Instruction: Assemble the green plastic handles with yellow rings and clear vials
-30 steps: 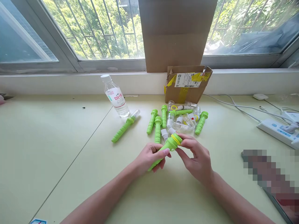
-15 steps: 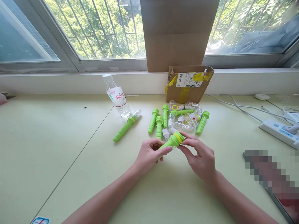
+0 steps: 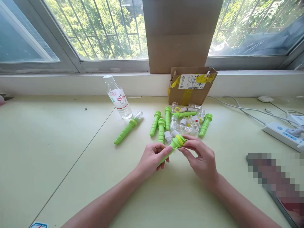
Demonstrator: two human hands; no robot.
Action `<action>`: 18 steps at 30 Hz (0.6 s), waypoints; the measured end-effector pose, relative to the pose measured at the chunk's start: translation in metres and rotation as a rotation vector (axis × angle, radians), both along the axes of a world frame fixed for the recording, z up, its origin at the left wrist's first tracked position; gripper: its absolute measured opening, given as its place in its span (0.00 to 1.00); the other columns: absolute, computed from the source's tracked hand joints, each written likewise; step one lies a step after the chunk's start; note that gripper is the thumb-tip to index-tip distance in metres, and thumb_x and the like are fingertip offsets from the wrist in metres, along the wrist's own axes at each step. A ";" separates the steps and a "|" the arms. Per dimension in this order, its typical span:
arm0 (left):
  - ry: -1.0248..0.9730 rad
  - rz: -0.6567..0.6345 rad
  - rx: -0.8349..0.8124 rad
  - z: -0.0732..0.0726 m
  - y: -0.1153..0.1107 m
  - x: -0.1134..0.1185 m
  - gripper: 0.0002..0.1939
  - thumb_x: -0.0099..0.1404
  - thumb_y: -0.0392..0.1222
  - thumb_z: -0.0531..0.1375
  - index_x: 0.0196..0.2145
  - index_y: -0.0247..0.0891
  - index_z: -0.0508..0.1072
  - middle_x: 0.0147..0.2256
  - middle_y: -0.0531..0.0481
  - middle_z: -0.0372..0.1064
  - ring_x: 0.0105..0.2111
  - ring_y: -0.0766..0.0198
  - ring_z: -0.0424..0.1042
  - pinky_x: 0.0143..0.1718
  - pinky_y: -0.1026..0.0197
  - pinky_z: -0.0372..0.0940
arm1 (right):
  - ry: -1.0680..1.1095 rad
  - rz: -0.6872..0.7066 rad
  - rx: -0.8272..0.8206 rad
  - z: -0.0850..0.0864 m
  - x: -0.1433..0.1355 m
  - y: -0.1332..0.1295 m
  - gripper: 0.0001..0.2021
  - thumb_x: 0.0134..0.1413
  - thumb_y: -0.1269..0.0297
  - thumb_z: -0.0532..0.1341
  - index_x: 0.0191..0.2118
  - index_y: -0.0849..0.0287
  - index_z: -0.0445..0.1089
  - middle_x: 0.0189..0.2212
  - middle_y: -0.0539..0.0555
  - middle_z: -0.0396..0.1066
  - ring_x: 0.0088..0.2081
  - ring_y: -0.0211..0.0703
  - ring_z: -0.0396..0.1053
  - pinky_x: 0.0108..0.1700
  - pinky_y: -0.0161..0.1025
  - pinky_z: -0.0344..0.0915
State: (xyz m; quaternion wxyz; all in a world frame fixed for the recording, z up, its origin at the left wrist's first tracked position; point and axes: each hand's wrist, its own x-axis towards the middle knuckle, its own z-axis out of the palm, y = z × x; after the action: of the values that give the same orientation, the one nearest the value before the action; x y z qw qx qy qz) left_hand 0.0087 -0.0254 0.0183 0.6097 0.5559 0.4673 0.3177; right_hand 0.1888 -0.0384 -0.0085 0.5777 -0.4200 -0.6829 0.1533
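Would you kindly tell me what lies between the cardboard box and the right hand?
Clear tubes, yellow rings, white fittings and a green handle, in the head view.

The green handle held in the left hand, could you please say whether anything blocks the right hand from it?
Nothing visible does: the right hand is at the end of the green handle, by the yellow ring.

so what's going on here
A person's left hand holds a green tube, and the right hand is at its ridged end, next to a yellow ring around it. Farther back lie more green tubes and clear plastic cylinders, near a cardboard box. To the left, another tube with a clear end lies by a water bottle.
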 end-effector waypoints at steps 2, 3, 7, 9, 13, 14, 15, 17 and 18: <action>-0.044 -0.019 -0.030 0.001 0.000 0.001 0.21 0.62 0.57 0.58 0.26 0.34 0.67 0.22 0.53 0.66 0.14 0.73 0.60 0.13 0.69 0.52 | 0.020 0.019 -0.003 0.001 -0.002 -0.001 0.11 0.51 0.76 0.64 0.39 0.56 0.67 0.40 0.55 0.72 0.49 0.49 0.71 0.41 0.44 0.77; -0.065 -0.025 -0.045 0.001 -0.001 0.001 0.21 0.62 0.57 0.57 0.26 0.35 0.67 0.22 0.53 0.66 0.14 0.73 0.60 0.13 0.70 0.52 | 0.028 0.036 -0.009 0.001 -0.002 -0.002 0.13 0.50 0.77 0.64 0.41 0.56 0.66 0.42 0.55 0.71 0.50 0.49 0.70 0.42 0.44 0.77; -0.106 -0.028 -0.081 0.002 -0.001 0.001 0.20 0.63 0.57 0.57 0.27 0.35 0.66 0.21 0.54 0.66 0.13 0.74 0.59 0.12 0.70 0.51 | 0.048 0.097 -0.036 0.000 -0.002 -0.004 0.15 0.52 0.78 0.62 0.44 0.55 0.64 0.47 0.57 0.69 0.53 0.49 0.68 0.44 0.46 0.77; -0.111 -0.030 -0.090 0.002 -0.001 0.001 0.20 0.63 0.57 0.57 0.27 0.35 0.66 0.20 0.54 0.66 0.12 0.74 0.59 0.12 0.70 0.51 | 0.057 0.093 -0.045 -0.001 -0.001 -0.003 0.14 0.53 0.78 0.61 0.43 0.55 0.64 0.48 0.57 0.69 0.52 0.48 0.69 0.44 0.45 0.77; -0.107 -0.046 -0.099 0.002 0.000 0.000 0.21 0.63 0.57 0.57 0.27 0.35 0.66 0.20 0.54 0.66 0.12 0.74 0.59 0.12 0.71 0.51 | 0.061 0.050 -0.036 -0.002 0.000 -0.002 0.11 0.53 0.77 0.62 0.39 0.56 0.66 0.45 0.55 0.72 0.48 0.47 0.72 0.42 0.43 0.77; -0.106 -0.051 -0.100 0.001 0.000 0.000 0.21 0.63 0.57 0.57 0.27 0.35 0.66 0.20 0.54 0.66 0.12 0.74 0.59 0.12 0.71 0.51 | 0.059 0.043 -0.028 -0.002 0.000 -0.001 0.10 0.53 0.77 0.62 0.38 0.56 0.66 0.44 0.55 0.72 0.48 0.47 0.72 0.42 0.43 0.77; -0.106 -0.055 -0.101 0.001 0.000 0.000 0.21 0.63 0.57 0.57 0.27 0.35 0.66 0.20 0.54 0.66 0.12 0.74 0.59 0.12 0.71 0.51 | 0.056 0.040 -0.021 -0.002 0.000 -0.001 0.10 0.53 0.77 0.63 0.38 0.56 0.66 0.43 0.55 0.73 0.49 0.48 0.72 0.41 0.43 0.77; -0.104 -0.061 -0.100 0.001 0.000 0.000 0.21 0.63 0.58 0.57 0.26 0.35 0.66 0.20 0.54 0.66 0.12 0.74 0.59 0.12 0.70 0.51 | 0.051 0.036 -0.009 -0.001 0.000 -0.001 0.10 0.52 0.77 0.63 0.37 0.56 0.67 0.41 0.54 0.73 0.49 0.48 0.71 0.40 0.42 0.77; -0.103 -0.063 -0.100 0.001 0.000 0.000 0.21 0.63 0.58 0.57 0.26 0.35 0.66 0.20 0.54 0.66 0.12 0.74 0.59 0.12 0.70 0.51 | 0.048 0.034 -0.004 -0.001 0.000 -0.001 0.10 0.52 0.77 0.63 0.37 0.56 0.67 0.41 0.54 0.74 0.49 0.48 0.72 0.40 0.42 0.77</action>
State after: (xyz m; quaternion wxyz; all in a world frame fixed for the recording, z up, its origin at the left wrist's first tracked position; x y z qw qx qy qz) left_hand 0.0087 -0.0249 0.0191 0.6696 0.5223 0.4327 0.3028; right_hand 0.1889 -0.0396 -0.0090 0.5907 -0.4057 -0.6753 0.1743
